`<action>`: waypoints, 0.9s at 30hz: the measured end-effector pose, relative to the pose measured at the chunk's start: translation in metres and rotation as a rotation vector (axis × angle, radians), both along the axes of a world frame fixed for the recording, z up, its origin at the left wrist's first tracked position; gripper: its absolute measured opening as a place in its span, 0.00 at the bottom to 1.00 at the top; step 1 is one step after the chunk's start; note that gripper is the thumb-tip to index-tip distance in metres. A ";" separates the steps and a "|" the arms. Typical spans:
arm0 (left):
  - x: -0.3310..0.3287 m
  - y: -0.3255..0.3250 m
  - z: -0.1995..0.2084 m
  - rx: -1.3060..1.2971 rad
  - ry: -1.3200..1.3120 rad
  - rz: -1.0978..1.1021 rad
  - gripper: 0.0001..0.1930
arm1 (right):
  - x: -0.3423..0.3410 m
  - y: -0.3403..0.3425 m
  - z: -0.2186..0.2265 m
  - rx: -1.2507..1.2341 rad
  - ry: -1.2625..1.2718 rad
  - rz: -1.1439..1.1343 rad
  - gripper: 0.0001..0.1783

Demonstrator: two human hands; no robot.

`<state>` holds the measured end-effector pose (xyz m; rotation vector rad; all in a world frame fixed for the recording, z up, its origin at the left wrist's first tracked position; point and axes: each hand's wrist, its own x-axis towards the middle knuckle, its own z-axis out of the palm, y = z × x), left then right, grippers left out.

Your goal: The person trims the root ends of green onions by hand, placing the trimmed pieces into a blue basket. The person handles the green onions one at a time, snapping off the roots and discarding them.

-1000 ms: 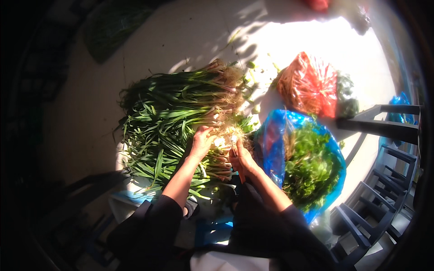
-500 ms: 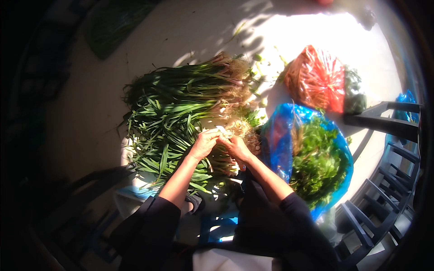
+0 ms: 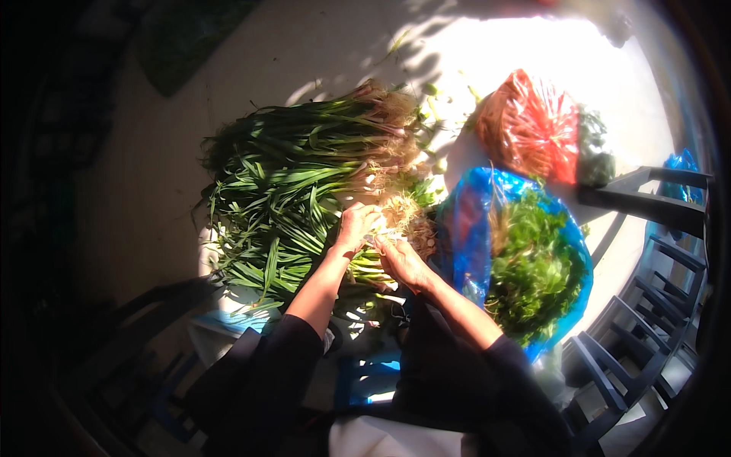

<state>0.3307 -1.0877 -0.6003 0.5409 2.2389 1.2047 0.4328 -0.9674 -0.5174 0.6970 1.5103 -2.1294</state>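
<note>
My left hand (image 3: 359,227) and my right hand (image 3: 400,261) meet over the near right side of a heap of green garlic (image 3: 285,186). The fingers of both are closed and nearly touch around something small and pale, too small and partly covered to name. Long green leaves spread to the left of the heap; whitish bulbs and tangled straw-coloured roots (image 3: 400,217) lie on its right, just beyond my fingers. More pale stalks (image 3: 369,270) show below my hands.
A blue plastic bag (image 3: 470,236) of leafy green herbs (image 3: 533,266) stands right of my right forearm. Beyond it sit a red plastic bag (image 3: 525,126) and a dark green bag (image 3: 595,148). Dark chair frames (image 3: 647,206) line the right side. A dark bag (image 3: 186,46) lies far left.
My left hand has turned and risen slightly, its forearm shifting right. The right hand has moved a little lower and right. The small pale thing stays between them.
</note>
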 end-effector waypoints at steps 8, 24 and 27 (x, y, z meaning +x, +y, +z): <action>-0.030 0.024 -0.011 -0.452 0.531 -0.076 0.07 | -0.010 0.007 -0.031 -0.126 -0.321 -0.316 0.32; -0.012 -0.016 0.058 0.103 0.002 -0.090 0.07 | -0.012 0.000 -0.039 -0.143 -0.043 -0.095 0.22; -0.011 -0.018 0.051 0.170 -0.140 -0.049 0.07 | -0.014 0.001 -0.033 -0.068 -0.038 -0.061 0.22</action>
